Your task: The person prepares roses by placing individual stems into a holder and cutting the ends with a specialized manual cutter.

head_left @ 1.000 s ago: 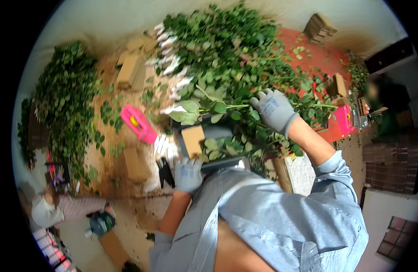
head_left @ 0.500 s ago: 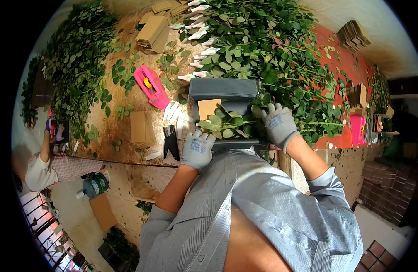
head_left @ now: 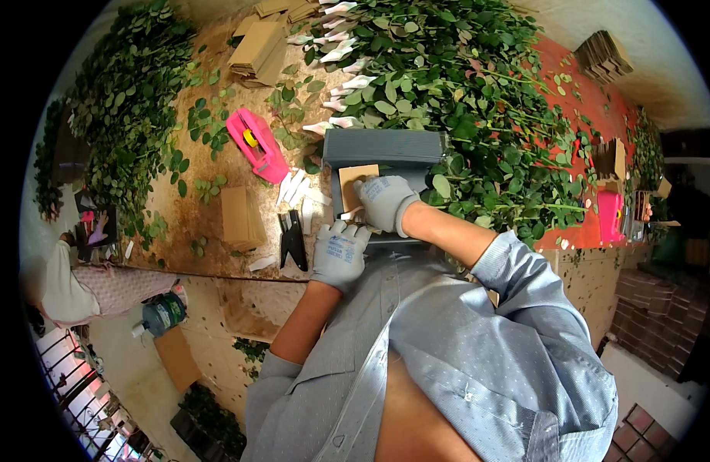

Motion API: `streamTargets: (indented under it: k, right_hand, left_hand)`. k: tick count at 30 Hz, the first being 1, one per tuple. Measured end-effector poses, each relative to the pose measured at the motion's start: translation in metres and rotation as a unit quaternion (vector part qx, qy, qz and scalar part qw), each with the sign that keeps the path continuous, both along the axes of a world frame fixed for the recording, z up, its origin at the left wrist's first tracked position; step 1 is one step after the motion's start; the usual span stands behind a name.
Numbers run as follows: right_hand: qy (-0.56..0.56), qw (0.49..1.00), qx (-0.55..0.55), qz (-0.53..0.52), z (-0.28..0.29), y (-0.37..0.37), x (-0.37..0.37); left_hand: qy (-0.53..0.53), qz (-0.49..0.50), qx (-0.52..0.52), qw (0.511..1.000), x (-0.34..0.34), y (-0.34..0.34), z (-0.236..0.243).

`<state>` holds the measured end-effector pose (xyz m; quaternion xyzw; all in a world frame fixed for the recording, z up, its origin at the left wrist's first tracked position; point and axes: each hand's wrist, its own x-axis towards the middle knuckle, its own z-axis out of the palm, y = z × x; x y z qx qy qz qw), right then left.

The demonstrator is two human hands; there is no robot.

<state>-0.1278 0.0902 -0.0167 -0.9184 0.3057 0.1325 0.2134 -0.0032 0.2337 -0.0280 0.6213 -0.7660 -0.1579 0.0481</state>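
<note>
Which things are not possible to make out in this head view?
Head view:
Whether the right hand grips anything: its back hides the palm.
Cardboard piece, lower right part: covered by that hand.
Leafy stem pile, far side: cut off by upper edge.
Left-side person, head: blurred.

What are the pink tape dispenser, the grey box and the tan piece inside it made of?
Tape dispenser: probably plastic, smooth and evenly pink. Grey box: perhaps plastic or painted metal; its matte, ridged side leaves that open. Tan piece: likely cardboard, dull, flat and brown.
</note>
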Motion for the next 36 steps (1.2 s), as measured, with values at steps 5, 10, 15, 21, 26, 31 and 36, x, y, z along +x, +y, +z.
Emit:
streamTargets:
  k: [5, 10, 15, 21, 26, 31, 36]
  right_hand:
    - [-0.010, 1.000, -0.005, -0.003, -0.004, 0.009, -0.008]
    - [0.003, 0.999, -0.032, 0.006, 0.005, 0.016, -0.013]
    - [-0.085, 0.993, -0.044, 0.075, -0.021, 0.012, -0.024]
    - [-0.052, 0.994, -0.043, 0.088, -0.014, 0.012, -0.025]
    - [-0.051, 0.995, 0.005, 0.083, -0.010, 0.009, -0.026]
    - [-0.069, 0.993, 0.043, 0.080, -0.003, 0.006, -0.029]
    - [-0.087, 0.994, 0.035, 0.054, -0.022, 0.010, -0.032]
  left_hand:
    - [0.006, -0.001, 0.000, 1.000, 0.000, -0.002, 0.001]
    - [0.010, -0.010, 0.000, 1.000, 0.001, -0.002, 0.000]
    - [0.010, -0.017, -0.011, 1.000, 0.001, -0.003, 0.002]
    - [0.190, 0.012, 0.086, 0.978, 0.024, -0.019, 0.027]
    - [0.205, 0.079, 0.114, 0.969, 0.060, -0.055, 0.028]
    - [0.053, -0.045, 0.142, 0.987, 0.064, -0.073, 0.008]
    - [0.022, -0.088, 0.071, 0.993, 0.066, -0.074, -0.008]
